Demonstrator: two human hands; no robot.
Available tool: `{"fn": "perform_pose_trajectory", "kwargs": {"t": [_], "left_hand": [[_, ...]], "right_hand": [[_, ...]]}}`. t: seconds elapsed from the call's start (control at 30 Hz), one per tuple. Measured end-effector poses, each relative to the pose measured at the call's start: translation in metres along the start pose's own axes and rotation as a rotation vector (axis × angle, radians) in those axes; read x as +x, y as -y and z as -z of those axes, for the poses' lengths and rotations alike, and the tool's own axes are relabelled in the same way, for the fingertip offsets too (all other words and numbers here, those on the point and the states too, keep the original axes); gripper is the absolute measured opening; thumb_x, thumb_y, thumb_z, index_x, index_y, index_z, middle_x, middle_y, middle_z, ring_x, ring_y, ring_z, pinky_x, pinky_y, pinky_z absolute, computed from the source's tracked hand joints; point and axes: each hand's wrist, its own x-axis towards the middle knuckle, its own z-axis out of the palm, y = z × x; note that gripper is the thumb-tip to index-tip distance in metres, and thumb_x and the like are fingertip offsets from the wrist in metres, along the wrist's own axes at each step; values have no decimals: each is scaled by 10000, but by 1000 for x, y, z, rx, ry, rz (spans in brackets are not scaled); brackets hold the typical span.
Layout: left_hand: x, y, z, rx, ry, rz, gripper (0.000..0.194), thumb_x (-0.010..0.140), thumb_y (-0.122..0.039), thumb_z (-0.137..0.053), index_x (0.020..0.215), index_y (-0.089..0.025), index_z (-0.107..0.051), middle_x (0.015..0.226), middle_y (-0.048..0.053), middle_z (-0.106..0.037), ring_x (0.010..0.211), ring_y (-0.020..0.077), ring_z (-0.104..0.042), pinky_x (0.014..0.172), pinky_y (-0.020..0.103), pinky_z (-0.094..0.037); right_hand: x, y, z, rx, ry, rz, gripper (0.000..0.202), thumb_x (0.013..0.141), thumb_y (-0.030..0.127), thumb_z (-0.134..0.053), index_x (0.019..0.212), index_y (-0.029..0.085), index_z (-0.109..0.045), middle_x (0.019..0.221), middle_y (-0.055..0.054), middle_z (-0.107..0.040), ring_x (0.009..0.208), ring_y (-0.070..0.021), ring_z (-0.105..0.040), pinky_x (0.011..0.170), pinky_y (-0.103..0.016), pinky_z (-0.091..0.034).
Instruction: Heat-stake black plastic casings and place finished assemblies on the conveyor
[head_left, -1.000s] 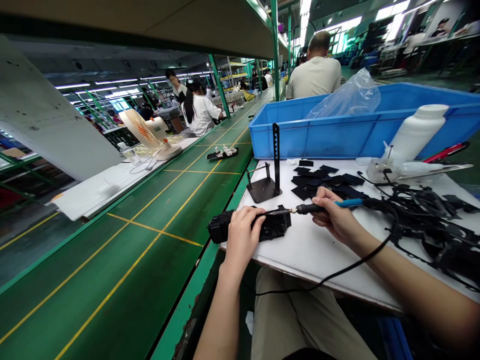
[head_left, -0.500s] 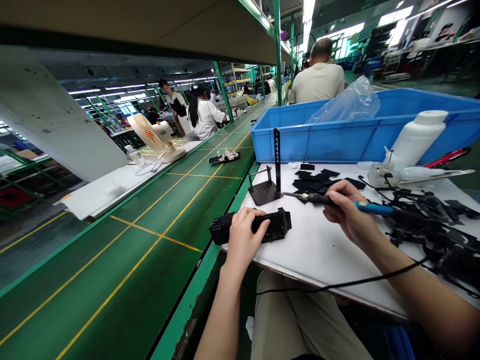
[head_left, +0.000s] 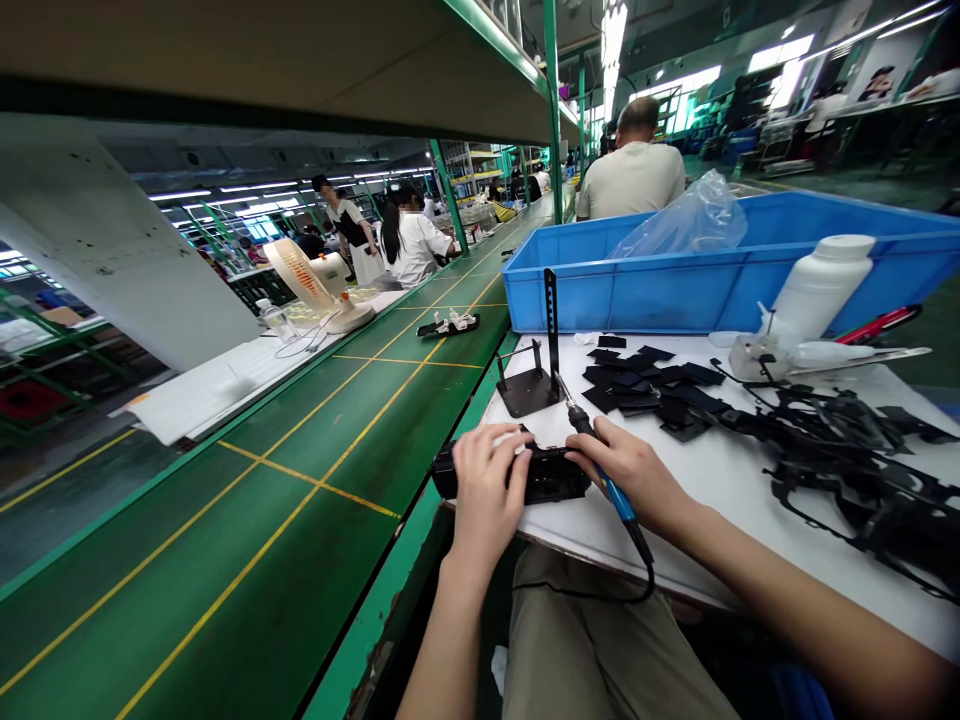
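My left hand (head_left: 491, 475) is closed around a long black plastic housing (head_left: 553, 478) that lies at the table's near left corner. In my right hand (head_left: 626, 465) is a soldering iron (head_left: 616, 497) with a blue handle, its metal tip pointing up and away. The fingertips of that hand touch the housing's right end. Just beyond the housing stands a black metal stand (head_left: 527, 390) with a tall slotted upright, and the iron's tip is close to its base. Thin black pieces (head_left: 645, 378) lie in a loose pile to the right of the stand.
A blue bin (head_left: 637, 285) with a clear plastic bag stands at the back. A white bottle (head_left: 823, 285) is before it. Black plastic parts (head_left: 862, 460) heap up at right. Left runs a green conveyor (head_left: 300, 500) carrying a black-and-white part (head_left: 450, 323). Co-workers sit farther off.
My right hand has moved left to the housing, and the soldering iron has swung from level to steep, tip upward. My left hand stays on the housing, which has shifted slightly right.
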Motion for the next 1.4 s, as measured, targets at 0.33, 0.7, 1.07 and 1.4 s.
{"fn": "perform_pose_trajectory", "kwargs": {"t": [0.33,0.7,1.07,1.4], "left_hand": [[-5,18,7,-1014,-470,566,536,903,-512,-433,1384,-293,-347,1445,107,-414,1287,249,-451,1049,430,-392],[14,10,21,-1239,-543,668,446,800,-409,-624,1197,-211,-578,1155,94,-668,1076,236,-625,878,345,-524],[4,-1,20,-1190,-123,816,429,748,-342,-698,1126,-145,-652,1081,117,-699,957,253,-668,783,317,-547],[3,-1,17,-1094,-29,800,413,750,-359,-695,1094,-133,-668,1026,118,-712,943,268,-663,765,322,-544]], "right_hand": [[0,11,18,501,2,-195,157,969,297,-416,919,220,-544,745,-17,-461,628,-153,-511,572,-256,-418],[-5,19,21,747,97,-194,172,961,348,-424,948,241,-559,774,-15,-470,655,-155,-484,621,-273,-410],[-11,0,39,1481,28,-521,180,889,331,-548,840,201,-661,543,10,-462,481,-125,-397,449,-252,-248],[-10,0,37,1568,55,-565,189,843,314,-573,775,183,-691,477,10,-441,432,-111,-353,424,-245,-177]]}}
